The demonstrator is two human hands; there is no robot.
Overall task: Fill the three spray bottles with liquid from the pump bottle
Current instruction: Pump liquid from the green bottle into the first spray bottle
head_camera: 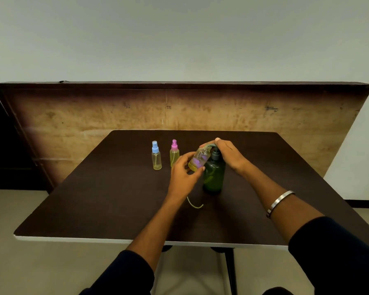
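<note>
Hands meet just right of the frame's centre, over a dark brown table (115, 188). We see our left hand (182, 176) curled around a small clear spray bottle (198, 159) with yellowish liquid and its cap off, tilted so its mouth points up and right toward the spout of the green pump bottle (214, 173). Our right hand (227, 151) lies flat on the pump head, fingers pressed together, palm down. The pump bottle stands upright, touching the tilted bottle. Left of centre, a blue-capped spray bottle (156, 156) and a pink-capped spray bottle (174, 153) stand upright, capped, near each other. A thin yellowish dip tube (193, 204) lies on the table below the left hand. A metal bangle (279, 202) circles the right wrist.
</note>
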